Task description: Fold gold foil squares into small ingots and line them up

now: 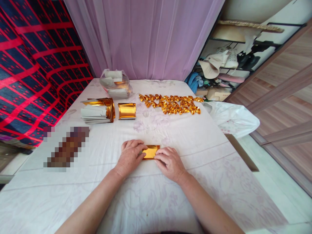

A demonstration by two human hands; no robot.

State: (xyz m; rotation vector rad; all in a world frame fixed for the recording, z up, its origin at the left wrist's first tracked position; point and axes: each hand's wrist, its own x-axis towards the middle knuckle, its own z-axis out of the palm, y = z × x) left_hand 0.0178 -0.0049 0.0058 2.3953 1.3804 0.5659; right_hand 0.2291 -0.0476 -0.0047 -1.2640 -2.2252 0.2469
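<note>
A small rectangle of shiny gold foil paper (151,151) lies on the table in front of me, with a hand at each end. My left hand (130,156) grips its left end between thumb and fingers. At the right end, the fingers and thumb of my right hand (171,163) pinch the paper's edge. Farther back sit a short stack of gold foil sheets (127,111) and a larger fanned stack of foil paper (95,115) with pale undersides. Several folded gold foil pieces (180,104) are laid in rows at the back right.
A clear plastic bag (115,85) with more foil paper stands near the table's back edge. A blurred-out object (68,148) lies at the left on the patterned white tablecloth (151,201). Beyond the right edge are a white plastic bag (234,118) and a loaded shelf rack (234,40).
</note>
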